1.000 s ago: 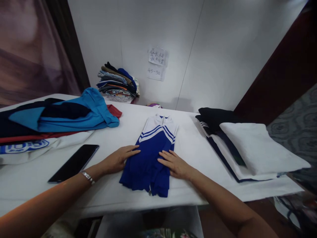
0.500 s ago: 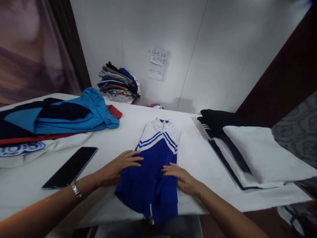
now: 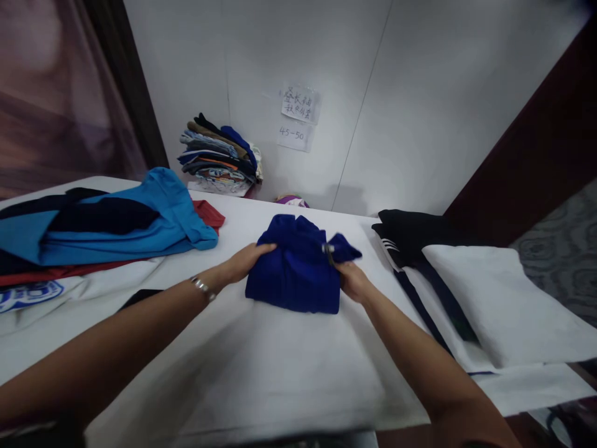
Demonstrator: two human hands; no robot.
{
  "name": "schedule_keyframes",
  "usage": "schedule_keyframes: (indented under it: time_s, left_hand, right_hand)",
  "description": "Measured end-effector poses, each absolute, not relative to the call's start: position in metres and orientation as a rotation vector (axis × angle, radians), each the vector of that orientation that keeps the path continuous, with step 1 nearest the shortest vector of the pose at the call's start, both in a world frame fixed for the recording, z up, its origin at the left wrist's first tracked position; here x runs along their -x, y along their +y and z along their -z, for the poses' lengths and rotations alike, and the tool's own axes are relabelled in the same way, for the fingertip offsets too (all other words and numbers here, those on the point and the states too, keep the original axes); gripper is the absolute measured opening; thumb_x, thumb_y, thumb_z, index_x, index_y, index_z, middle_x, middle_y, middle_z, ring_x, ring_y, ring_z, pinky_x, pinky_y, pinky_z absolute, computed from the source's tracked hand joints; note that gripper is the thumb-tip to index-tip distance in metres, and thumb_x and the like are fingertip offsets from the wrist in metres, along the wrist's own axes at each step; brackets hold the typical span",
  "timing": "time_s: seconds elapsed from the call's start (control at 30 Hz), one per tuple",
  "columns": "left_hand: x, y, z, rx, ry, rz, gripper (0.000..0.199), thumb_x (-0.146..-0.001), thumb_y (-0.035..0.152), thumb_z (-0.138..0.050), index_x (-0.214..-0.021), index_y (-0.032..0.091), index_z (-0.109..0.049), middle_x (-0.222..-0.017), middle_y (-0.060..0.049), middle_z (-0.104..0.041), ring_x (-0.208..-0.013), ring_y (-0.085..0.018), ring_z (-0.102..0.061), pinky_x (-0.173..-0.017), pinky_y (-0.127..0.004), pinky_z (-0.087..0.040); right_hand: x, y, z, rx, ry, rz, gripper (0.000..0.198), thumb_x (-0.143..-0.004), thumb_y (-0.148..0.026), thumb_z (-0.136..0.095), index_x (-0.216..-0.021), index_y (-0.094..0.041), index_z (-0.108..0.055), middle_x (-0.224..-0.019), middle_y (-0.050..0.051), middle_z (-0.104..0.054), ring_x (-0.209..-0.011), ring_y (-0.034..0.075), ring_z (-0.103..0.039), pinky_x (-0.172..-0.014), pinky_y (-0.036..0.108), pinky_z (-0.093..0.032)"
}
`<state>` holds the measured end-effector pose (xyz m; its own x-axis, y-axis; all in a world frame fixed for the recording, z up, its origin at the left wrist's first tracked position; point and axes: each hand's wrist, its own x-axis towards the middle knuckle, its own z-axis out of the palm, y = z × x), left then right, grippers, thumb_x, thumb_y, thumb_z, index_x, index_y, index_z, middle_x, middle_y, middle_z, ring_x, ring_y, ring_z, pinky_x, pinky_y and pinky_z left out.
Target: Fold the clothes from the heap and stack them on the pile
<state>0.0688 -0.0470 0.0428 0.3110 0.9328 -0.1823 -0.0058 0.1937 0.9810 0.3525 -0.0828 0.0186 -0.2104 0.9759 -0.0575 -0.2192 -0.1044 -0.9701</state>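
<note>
A blue zip jacket lies on the white-covered table, its lower half doubled up over the upper half, so the white collar and stripes are hidden. My left hand pinches the left edge of the folded part between thumb and fingers. At the right edge, my right hand grips the cloth, with its fingers partly hidden beneath. Close to that hand, a corner of the jacket with the metal zip end sticks out to the right.
To the left lies a heap of clothes with a bright blue garment on top; a black phone is partly behind my left forearm. Folded white and black garments are stacked at right. A clothes pile stands by the wall under paper signs.
Both hands have moved from resting flat on the spread jacket to farther up the table. They have brought its bottom half up and over the striped top.
</note>
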Motion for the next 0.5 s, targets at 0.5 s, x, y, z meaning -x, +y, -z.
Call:
schedule_keyframes:
  time_s: [0.5]
  left_hand:
    - [-0.081, 0.007, 0.013, -1.231, 1.590, -0.823, 0.040, -0.074, 0.049, -0.069, -0.095, 0.015, -0.070, -0.094, -0.010, -0.076, -0.086, -0.025, -0.071, -0.070, -0.031, -0.054]
  right_hand:
    - [-0.358, -0.030, 0.034, 1.299, -0.928, -1.482, 0.039, -0.077, -0.023, -0.069, -0.115, -0.020, -0.060, -0.098, 0.005, -0.075, -0.086, 0.020, -0.070, -0.085, 0.035, -0.055]
